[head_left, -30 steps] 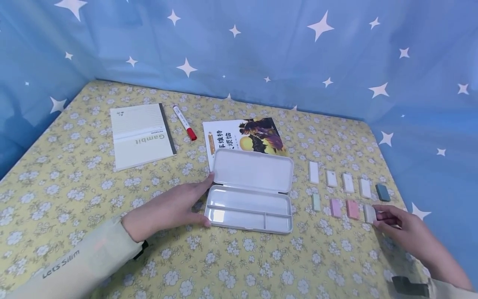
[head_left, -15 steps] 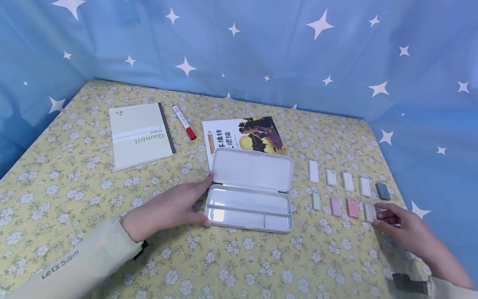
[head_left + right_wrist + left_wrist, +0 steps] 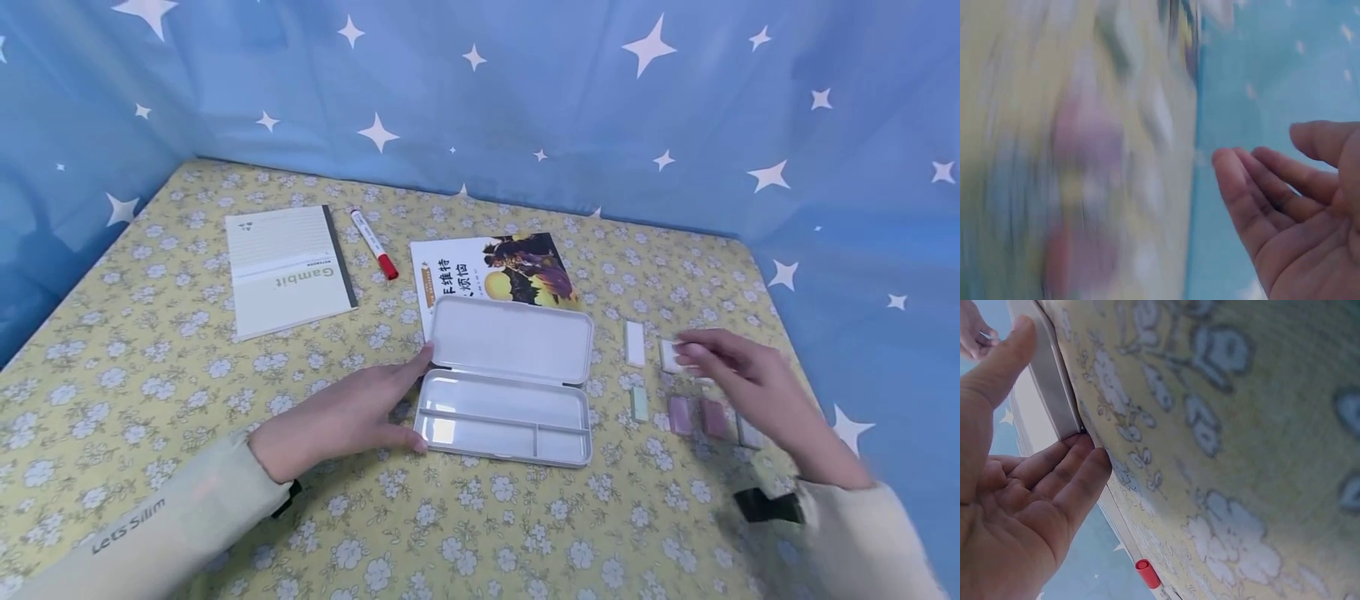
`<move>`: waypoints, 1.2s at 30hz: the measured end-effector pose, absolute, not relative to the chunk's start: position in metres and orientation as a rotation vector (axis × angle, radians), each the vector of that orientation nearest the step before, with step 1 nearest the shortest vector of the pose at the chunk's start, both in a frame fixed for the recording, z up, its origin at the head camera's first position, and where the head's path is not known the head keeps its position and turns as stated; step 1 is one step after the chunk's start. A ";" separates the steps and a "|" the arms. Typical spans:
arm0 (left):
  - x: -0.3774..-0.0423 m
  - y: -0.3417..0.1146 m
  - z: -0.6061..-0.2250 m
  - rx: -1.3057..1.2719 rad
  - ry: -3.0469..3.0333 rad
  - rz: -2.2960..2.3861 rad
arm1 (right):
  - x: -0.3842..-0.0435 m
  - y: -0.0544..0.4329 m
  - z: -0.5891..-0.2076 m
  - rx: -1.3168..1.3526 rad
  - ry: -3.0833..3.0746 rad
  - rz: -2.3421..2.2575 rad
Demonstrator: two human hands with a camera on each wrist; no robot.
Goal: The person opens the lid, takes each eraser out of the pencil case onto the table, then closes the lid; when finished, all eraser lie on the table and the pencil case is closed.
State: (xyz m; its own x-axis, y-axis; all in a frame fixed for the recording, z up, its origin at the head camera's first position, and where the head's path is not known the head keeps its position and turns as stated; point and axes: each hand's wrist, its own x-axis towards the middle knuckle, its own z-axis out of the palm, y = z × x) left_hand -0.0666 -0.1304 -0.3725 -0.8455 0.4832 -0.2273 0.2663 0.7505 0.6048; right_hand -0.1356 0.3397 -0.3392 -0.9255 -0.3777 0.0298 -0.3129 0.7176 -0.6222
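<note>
A white pencil case (image 3: pixel 510 421) lies unfolded on the table, its tray split into compartments and its lid (image 3: pixel 512 340) tipped back. At its left side rests my left hand (image 3: pixel 356 417), thumb by the front corner and fingertips near the hinge; the left wrist view shows them touching the case (image 3: pixel 1047 369). My right hand (image 3: pixel 750 387), holding nothing, hovers over small eraser-like blocks. Among these are a tall white block (image 3: pixel 635 343), a green one (image 3: pixel 639 403), a purple one (image 3: pixel 680 415), a pink one (image 3: pixel 714 418) and a greyish-white one (image 3: pixel 750 433). My right hand hides several others.
Behind the case, partly under its lid, lies a picture book (image 3: pixel 495 271). Farther left are a marker with a red cap (image 3: pixel 375 244) and a cream notebook (image 3: pixel 291 271). A floral cloth (image 3: pixel 450 533) covers the table, and a blue star-patterned curtain (image 3: pixel 510 100) stands behind.
My right hand has left the greyish-white block at the right end of the front row and moved up and leftward over the blocks. My left hand stays at the case.
</note>
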 end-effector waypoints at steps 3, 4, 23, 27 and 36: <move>-0.066 -0.131 -0.373 0.576 2.572 0.823 | -0.146 0.310 -0.346 -0.648 2.627 -1.133; -0.067 -0.131 -0.373 0.578 2.570 0.826 | -0.149 0.301 -0.348 -0.647 2.574 -1.159; -0.067 -0.131 -0.373 0.574 2.583 0.818 | -0.175 0.242 -0.352 -0.444 2.442 -1.334; -0.067 -0.130 -0.373 0.568 2.590 0.811 | -0.169 0.240 -0.349 -0.555 2.528 -1.294; -0.068 -0.130 -0.373 0.541 2.583 0.849 | -0.155 0.237 -0.338 -0.831 2.491 -1.152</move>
